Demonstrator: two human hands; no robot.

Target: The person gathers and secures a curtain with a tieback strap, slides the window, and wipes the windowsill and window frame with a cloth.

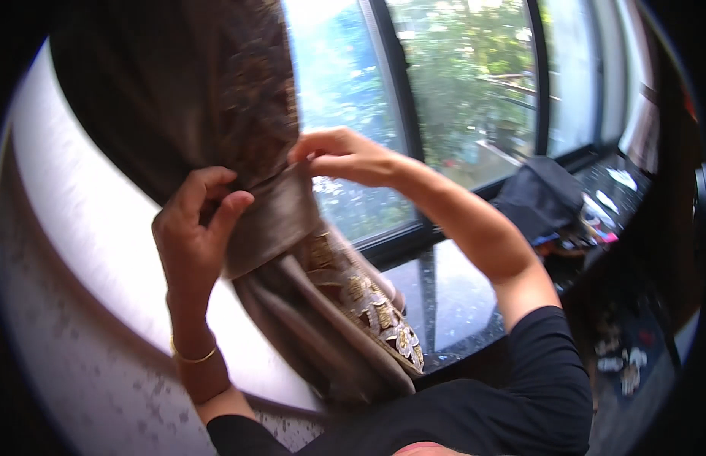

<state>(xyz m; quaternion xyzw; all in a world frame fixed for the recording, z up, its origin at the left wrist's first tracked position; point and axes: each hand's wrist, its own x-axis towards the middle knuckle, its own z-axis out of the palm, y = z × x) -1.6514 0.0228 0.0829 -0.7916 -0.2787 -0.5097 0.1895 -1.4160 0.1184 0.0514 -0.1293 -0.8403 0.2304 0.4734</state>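
Note:
A brown curtain [324, 319] with an embroidered floral border [381, 308] hangs before me, gathered at its middle by a matching fabric tieback [278, 219]. On the right, my right hand [335, 154] pinches the upper edge of the band beside the curtain's border. My left hand [201, 214], with a gold bangle on its wrist, is at the left side of the band, thumb and fingers apart; nothing shows between them. Whether its fingertips touch the cloth is unclear.
Behind the curtain is a sliding window [472, 97] with dark frames. A dark cloth item [538, 196] and small things lie on the black speckled sill [592, 176] at right. A white wall [113, 211] stands at left. Pale slippers [629, 365] are on the floor, lower right.

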